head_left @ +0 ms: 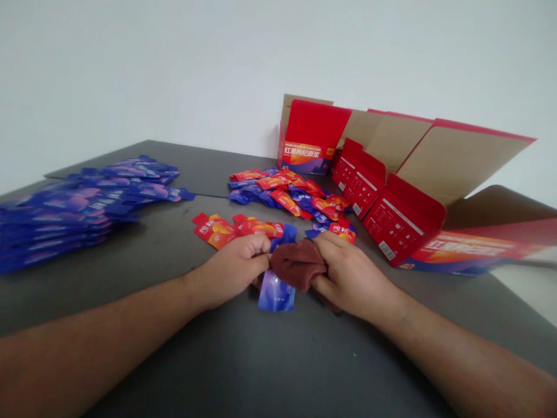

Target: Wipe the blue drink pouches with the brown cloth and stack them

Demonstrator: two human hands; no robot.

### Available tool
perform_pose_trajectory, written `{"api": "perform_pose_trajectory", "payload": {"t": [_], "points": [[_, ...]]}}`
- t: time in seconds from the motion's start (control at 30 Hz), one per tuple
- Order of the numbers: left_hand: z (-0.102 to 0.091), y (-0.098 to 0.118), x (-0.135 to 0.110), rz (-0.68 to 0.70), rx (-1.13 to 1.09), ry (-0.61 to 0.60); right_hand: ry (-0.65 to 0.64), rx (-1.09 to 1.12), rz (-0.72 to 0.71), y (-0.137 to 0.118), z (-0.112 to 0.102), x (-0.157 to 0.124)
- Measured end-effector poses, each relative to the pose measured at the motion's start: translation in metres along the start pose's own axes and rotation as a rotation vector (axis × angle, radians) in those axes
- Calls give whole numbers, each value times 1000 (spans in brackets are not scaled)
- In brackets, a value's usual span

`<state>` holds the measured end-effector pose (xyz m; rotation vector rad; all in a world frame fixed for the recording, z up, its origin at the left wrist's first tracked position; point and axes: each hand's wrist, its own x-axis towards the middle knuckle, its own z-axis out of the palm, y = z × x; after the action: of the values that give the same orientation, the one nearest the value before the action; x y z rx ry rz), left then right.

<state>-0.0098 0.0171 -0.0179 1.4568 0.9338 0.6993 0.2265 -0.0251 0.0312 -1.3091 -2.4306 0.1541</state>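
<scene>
My left hand [232,270] is closed, pinching the upper part of a blue sachet [277,293] that hangs down toward the dark table [183,325]. My right hand [350,278] is closed around a dark red cloth [299,262], which is pressed against the sachet. Just beyond my hands lie a few red and orange sachets [217,229]. Farther back is a loose heap of red and blue sachets [287,194].
A long stack of blue sachets [73,209] runs along the left side of the table. Several open red cardboard boxes [391,215] with raised flaps stand at the right and back. A pale wall rises behind the table.
</scene>
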Motion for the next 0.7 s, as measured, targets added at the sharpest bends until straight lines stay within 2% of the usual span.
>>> {"api": "perform_pose_trajectory", "payload": {"t": [0.07,0.23,0.3,0.43,0.5,0.57,0.7], "points": [[0,0,0,11,8,4,-10,21,-25,1,1,1],[-4,5,-2,98,174,28,-165,69,-268,-6,2,-2],[-4,5,-2,107,194,33,-146,51,-229,-7,2,-3],[-2,2,-1,42,94,23,-20,15,-32,-1,1,0],[-1,1,0,30,66,24,-6,24,-9,1,1,1],[-1,1,-1,49,100,36,-35,45,-53,0,1,0],[-4,3,-1,101,210,37,-162,80,-228,-6,1,-2]]}}
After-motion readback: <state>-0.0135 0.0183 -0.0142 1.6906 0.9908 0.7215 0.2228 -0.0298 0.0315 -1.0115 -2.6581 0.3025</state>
